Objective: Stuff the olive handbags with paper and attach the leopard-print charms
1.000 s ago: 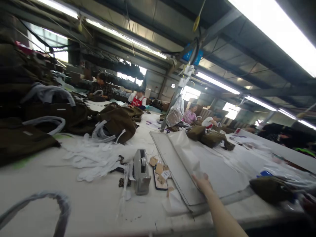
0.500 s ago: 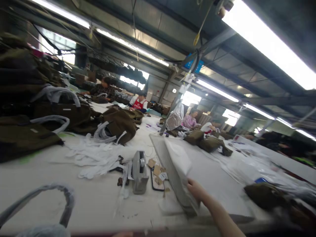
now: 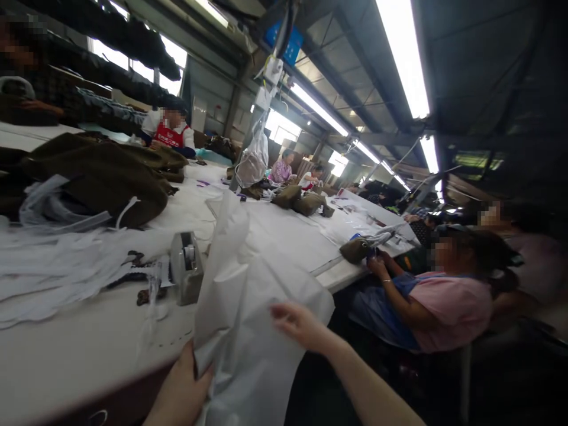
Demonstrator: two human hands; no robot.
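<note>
Across the left & middle of frame runs the white bench, its near edge slanting up from lower left to mid right. On my side, lower ctr of frame, is the big white sheet, creased & part upright, its lower end hanging past the bench edge. Right side of frame: person in pink top, seated, hands at a small brown bag by the bench edge. Upper left: large brown bag lying slumped w/ pale wrapped handles. Below it, mid left, loose pile of white strips.

My R hand, ctr of frame, is half open over the sheet, fingers part-curled & a bit blurred, nothing gripped; can't tell if fingertips touch the sheet. My L hand, bottom ctr, is closed on the sheet's L edge, thumb on the side facing me.

Grey tape dispenser stands on bench left of ctr, just beside the sheet. Small dark patterned scrap lies near it, approx. lower left.
</note>
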